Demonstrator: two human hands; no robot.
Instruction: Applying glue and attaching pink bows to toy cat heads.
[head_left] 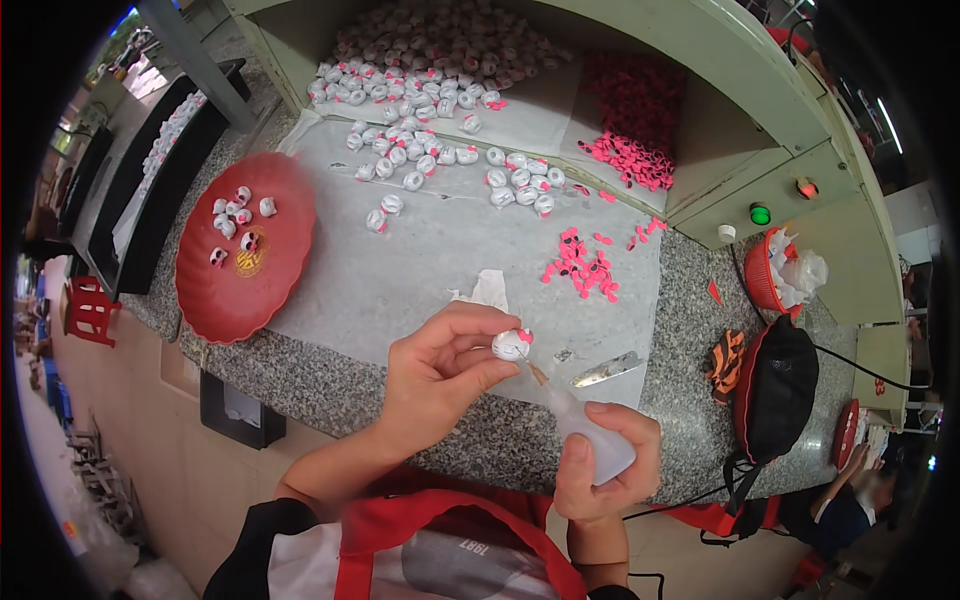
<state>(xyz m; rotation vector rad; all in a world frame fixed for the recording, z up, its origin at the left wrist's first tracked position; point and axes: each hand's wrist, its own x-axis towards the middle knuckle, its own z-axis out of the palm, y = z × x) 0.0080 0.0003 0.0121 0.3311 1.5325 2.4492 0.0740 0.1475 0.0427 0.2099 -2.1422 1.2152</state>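
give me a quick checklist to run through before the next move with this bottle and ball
1. Small white ball held in the left hand's fingertips: ok.
2. Translucent squeeze bottle gripped by the right hand: ok.
3. Nozzle pointed at the ball: ok; whether it touches, cannot tell.
4. Enough liquid in the bottle: cannot tell.
5. Loose pink pieces on the white sheet: ok.
6. Red scalloped tray upright at the left: ok.

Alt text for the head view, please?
The left hand holds a small white-and-pink piece near the tip of a translucent squeeze bottle in the right hand. Beyond lie white pieces, pink bits and a red tray.
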